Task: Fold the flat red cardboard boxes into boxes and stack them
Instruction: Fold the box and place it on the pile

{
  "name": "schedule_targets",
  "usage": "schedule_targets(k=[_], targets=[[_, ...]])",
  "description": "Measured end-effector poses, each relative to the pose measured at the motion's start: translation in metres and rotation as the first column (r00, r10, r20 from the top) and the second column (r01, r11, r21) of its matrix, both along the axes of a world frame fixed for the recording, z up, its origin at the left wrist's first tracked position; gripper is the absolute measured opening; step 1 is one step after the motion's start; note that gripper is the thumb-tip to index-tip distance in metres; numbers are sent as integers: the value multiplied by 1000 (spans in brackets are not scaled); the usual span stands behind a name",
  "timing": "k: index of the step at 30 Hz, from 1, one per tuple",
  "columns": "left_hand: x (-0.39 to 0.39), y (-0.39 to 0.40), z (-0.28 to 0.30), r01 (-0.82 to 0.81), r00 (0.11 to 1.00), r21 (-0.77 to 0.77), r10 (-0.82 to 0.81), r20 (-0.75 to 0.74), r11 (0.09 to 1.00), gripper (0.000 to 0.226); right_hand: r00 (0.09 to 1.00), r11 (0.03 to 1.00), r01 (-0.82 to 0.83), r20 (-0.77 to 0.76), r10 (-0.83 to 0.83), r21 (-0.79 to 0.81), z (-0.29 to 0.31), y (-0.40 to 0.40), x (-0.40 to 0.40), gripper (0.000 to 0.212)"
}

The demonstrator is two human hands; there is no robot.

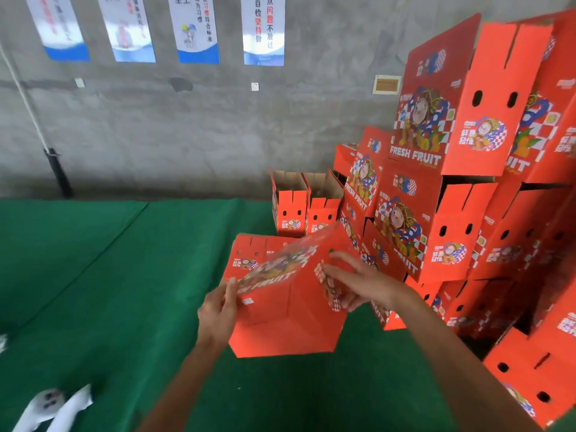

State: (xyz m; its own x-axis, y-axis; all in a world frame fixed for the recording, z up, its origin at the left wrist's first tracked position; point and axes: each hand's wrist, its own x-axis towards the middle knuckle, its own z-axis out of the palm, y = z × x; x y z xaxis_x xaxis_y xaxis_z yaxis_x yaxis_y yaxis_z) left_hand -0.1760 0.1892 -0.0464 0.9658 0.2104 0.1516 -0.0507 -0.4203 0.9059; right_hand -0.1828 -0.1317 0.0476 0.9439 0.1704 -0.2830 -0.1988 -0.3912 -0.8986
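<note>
A red cardboard box (280,319) printed FRESH FRUIT is partly opened out and blurred, held above the green floor mat. My left hand (218,310) grips its left edge, thumb on the printed face. My right hand (358,285) lies on its right side panel with the fingers spread and nearly straight. Behind it a flat red carton (249,254) lies on the mat. Folded red boxes form a tall stack (461,157) on the right, rising above my hands.
Two open-topped red boxes (304,210) stand by the grey wall (187,126). The green mat (109,275) stretches left and toward me. White paper scraps (56,406) lie at the lower left. More red boxes (530,378) crowd the lower right. Posters hang on the wall.
</note>
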Motion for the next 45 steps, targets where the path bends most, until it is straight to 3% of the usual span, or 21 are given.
schedule_targets(k=[3, 5, 7, 10, 13, 19, 28, 38, 45], targets=[[12, -8, 19, 99, 993, -28, -101, -63, 995, 90, 945, 929, -26, 293, 143, -370, 14, 37, 9, 57], [19, -25, 31, 208, 976, -145, -214, -33, 967, 73, 854, 811, 107, 471, 222, -575, 7, 62, 15, 53], [29, -44, 44, 311, 950, -234, -312, 33, 921, 46, 795, 723, 229, 554, 247, -652, -8, 83, 20, 51], [55, -63, 55, 432, 901, -284, -394, 183, 856, 55, 762, 674, 317, 602, 238, -667, -28, 99, 38, 52], [91, -78, 61, 416, 908, -279, -377, 185, 865, 78, 725, 649, 400, 657, 207, -647, -27, 95, 69, 55], [197, -116, 95, 523, 839, -205, -458, 294, 827, 61, 697, 603, 481, 695, 179, -637, 9, 59, 169, 55], [411, -190, 160, 615, 735, -40, -554, 391, 788, 55, 600, 551, 611, 787, 146, -568, 65, -14, 369, 56], [566, -250, 128, 640, 727, -51, -582, 364, 767, 57, 679, 584, 542, 724, 118, -604, 42, -70, 513, 56], [598, -260, 76, 702, 687, -86, -640, 344, 707, 59, 748, 630, 481, 660, 67, -609, -7, -80, 544, 55]])
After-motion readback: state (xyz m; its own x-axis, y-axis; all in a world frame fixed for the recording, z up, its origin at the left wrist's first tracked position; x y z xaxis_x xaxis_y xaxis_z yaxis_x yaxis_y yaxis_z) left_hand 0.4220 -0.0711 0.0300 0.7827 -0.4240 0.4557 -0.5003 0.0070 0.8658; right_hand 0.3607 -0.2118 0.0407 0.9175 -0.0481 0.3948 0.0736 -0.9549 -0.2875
